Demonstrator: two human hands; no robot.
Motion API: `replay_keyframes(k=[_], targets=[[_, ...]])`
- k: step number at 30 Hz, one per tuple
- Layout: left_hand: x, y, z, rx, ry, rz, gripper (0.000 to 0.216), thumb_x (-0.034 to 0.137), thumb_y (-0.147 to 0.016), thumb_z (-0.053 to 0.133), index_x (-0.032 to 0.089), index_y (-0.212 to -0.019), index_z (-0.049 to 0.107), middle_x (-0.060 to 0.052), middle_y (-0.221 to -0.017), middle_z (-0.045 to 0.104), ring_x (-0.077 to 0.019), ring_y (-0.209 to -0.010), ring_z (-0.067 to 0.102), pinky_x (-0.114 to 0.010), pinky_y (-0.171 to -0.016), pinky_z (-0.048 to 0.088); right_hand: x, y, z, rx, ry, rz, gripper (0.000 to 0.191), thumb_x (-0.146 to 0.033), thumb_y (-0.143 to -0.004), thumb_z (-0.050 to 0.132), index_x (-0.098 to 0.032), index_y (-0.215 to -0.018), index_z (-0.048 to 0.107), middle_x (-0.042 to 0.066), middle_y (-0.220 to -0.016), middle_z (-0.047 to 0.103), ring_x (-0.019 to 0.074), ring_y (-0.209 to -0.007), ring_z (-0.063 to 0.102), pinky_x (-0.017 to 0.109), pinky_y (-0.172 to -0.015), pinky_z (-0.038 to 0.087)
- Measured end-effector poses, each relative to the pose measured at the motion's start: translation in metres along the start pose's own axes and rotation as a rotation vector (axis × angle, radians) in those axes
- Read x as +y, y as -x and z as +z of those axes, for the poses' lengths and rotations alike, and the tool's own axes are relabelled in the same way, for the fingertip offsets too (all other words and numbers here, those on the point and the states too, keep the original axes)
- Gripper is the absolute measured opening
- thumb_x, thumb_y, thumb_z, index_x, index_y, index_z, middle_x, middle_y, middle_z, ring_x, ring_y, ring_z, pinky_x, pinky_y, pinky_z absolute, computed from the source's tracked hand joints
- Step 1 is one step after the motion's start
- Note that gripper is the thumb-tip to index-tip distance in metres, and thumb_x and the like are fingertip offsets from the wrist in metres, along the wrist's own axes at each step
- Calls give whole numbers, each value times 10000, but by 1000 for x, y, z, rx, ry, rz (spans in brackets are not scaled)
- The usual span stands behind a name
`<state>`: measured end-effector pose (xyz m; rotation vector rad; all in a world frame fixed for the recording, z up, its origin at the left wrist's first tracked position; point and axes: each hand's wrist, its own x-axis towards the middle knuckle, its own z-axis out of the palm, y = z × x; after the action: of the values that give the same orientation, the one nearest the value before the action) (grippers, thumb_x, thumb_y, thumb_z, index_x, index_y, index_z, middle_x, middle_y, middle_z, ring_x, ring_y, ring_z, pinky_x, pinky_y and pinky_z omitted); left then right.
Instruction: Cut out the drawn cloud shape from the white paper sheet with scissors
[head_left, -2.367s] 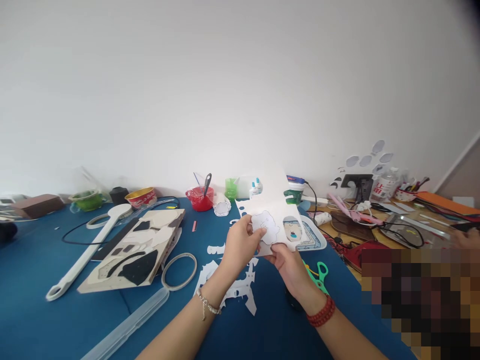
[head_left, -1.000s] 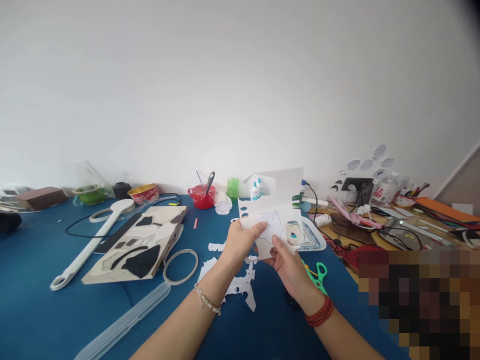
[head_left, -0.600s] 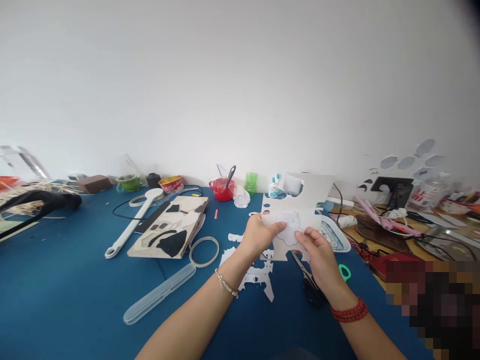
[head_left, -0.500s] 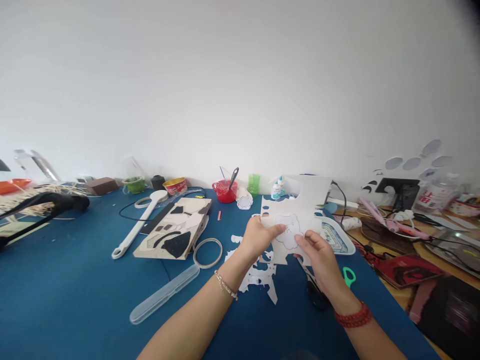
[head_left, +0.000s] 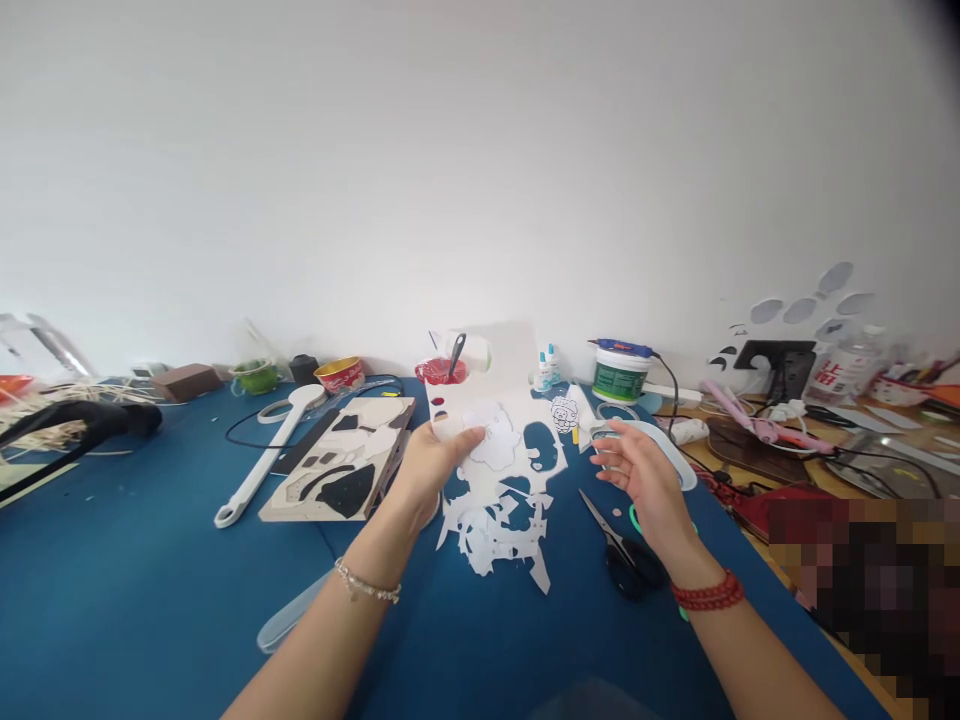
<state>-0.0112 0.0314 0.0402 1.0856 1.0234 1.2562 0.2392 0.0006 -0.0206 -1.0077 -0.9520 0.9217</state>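
Observation:
My left hand (head_left: 427, 462) pinches a white sheet of paper (head_left: 495, 400) with a drawn outline and cut-out holes, holding it up over the blue table (head_left: 135, 590). My right hand (head_left: 643, 476) hovers to the right of the sheet with its fingers apart and nothing in them. Below the sheet lie white paper offcuts (head_left: 499, 525). Black-handled scissors (head_left: 622, 550) rest on the table just under my right hand. A small cut-out figure (head_left: 564, 411) lies beyond the sheet.
A board with black and grey shapes (head_left: 334, 470), a long white spoon-shaped tool (head_left: 259, 460), a red cup (head_left: 442, 372), glue bottles (head_left: 547, 368), a white tub (head_left: 619, 375) and a clear plastic case (head_left: 289, 622) stand around. Cables, pink tools and clutter fill the right side.
My right hand has let go of the sheet and moved off to the right. My left hand has carried the sheet leftward. The view has shifted.

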Motion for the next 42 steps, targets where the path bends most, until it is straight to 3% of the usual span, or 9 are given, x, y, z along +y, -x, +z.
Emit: replay_keyframes(k=[5, 8, 13, 20, 25, 29, 32, 36, 42], targets=[[-23, 18, 20, -172, -3, -122, 367, 261, -597, 855, 105, -889, 697, -117, -874, 765, -220, -713, 711, -332, -697, 579, -14, 12, 7, -129, 98, 51, 786, -530, -748, 749, -225, -1391, 415, 96, -1142, 641, 249, -995, 627, 288, -677, 558], [-38, 28, 44, -261, -11, -183, 338, 256, -608, 845, 120, -883, 703, -105, -884, 765, -220, -707, 710, -337, -696, 577, -20, 21, 3, -198, 268, 125, 719, -505, -740, 755, -229, -1325, 440, 96, -1143, 636, 281, -1041, 614, 310, -665, 560], [-61, 44, 84, -310, -22, -295, 270, 230, -698, 771, 145, -935, 674, -98, -971, 757, -233, -799, 717, -356, -740, 585, -24, 37, -22, -36, 414, 111, 508, -435, -664, 804, -188, -1010, 526, 68, -998, 670, 276, -956, 634, 327, -736, 542], [-70, 61, 118, -521, -67, -417, 304, 217, -757, 723, 135, -1038, 644, -119, -1035, 734, -237, -912, 701, -330, -756, 570, -30, 65, -66, 152, 427, 221, 553, -478, -623, 823, -187, -1007, 551, 73, -975, 696, 297, -920, 660, 336, -692, 558], [-65, 59, 99, -699, -265, -422, 660, 338, -688, 792, 106, -1249, 534, -173, -1059, 681, -280, -915, 652, -380, -727, 540, -34, 83, -110, 332, 460, 363, 693, -534, -550, 841, -205, -1071, 524, 120, -1146, 661, 325, -1060, 623, 351, -779, 564], [-56, 54, 68, -682, -381, -317, 597, 356, -748, 714, 193, -1284, 508, -134, -1195, 588, -254, -972, 599, -380, -800, 494, -28, 96, -145, 525, 623, 408, 753, -565, -467, 825, -189, -1044, 522, 185, -1205, 623, 381, -1172, 545, 378, -788, 556], [-47, 55, 51, -707, -378, -289, 432, 382, -793, 645, 214, -1183, 566, -92, -1134, 596, -234, -968, 599, -352, -793, 489, -20, 96, -160, 441, 763, 412, 765, -608, -531, 769, -153, -1093, 520, 214, -1170, 627, 397, -1063, 599, 417, -721, 552], [-37, 60, 33, -694, -341, -248, 380, 420, -815, 613, 235, -1146, 587, -67, -1100, 606, -222, -959, 600, -342, -801, 484, -13, 87, -169, 367, 865, 349, 966, -581, -521, 779, -155, -1327, 462, 189, -1261, 568, 401, -1126, 546, 467, -854, 498], [-34, 68, 16, -677, -319, -226, 364, 461, -839, 608, 249, -1134, 604, -61, -1088, 625, -226, -970, 607, -331, -796, 482, 0, 83, -171, 301, 1047, 221, 1200, -603, -661, 715, -148, -1558, 60, 176, -1261, 545, 340, -1084, 574, 474, -927, 451]])
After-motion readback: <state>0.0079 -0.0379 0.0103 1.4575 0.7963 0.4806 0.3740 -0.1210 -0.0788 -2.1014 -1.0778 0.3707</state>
